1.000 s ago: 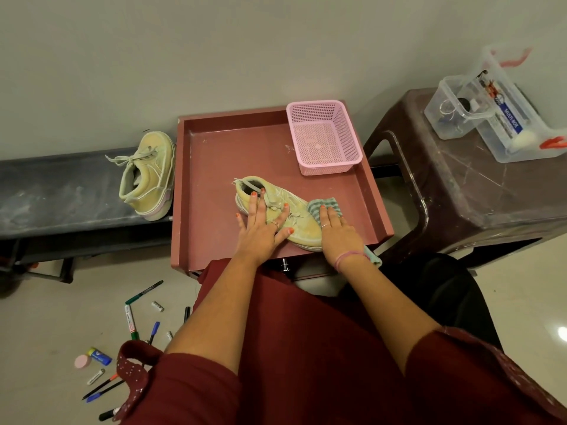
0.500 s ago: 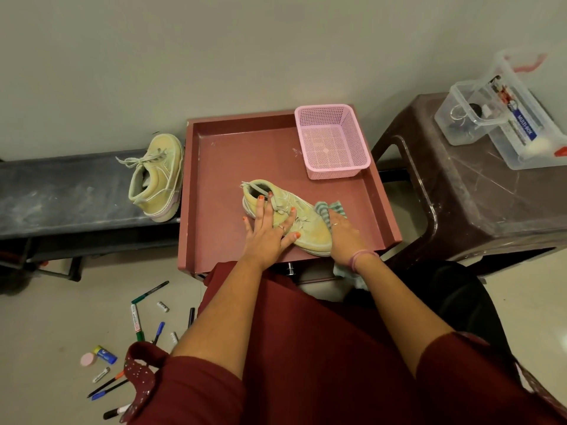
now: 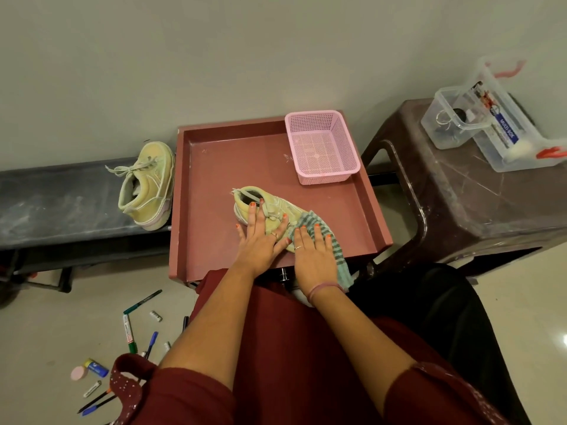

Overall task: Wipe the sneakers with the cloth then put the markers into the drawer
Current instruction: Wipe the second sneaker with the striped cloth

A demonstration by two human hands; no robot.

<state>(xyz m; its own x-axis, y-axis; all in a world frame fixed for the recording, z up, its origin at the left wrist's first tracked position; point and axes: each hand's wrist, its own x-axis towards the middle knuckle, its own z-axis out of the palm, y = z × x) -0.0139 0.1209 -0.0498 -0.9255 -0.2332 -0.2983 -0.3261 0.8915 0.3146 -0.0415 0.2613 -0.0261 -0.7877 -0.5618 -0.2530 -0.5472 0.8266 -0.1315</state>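
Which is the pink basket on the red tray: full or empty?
Empty. The pink basket stands upright in the red tray's far right corner, and its bare mesh floor shows through.

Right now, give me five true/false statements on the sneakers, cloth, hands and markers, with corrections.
1. The left hand rests flat on the pale yellow sneaker in the red tray. True.
2. The right hand presses the green-and-grey striped cloth with straight fingers. True.
3. The second pale yellow sneaker lies inside the pink plastic mesh basket. False: it sits on the dark bench left of the red square tray.
4. The markers and pens are in the pink basket. False: they lie scattered on the floor at lower left.
5. The cloth covers the sneaker's heel opening. False: it lies over the toe end, and the heel opening is bare.
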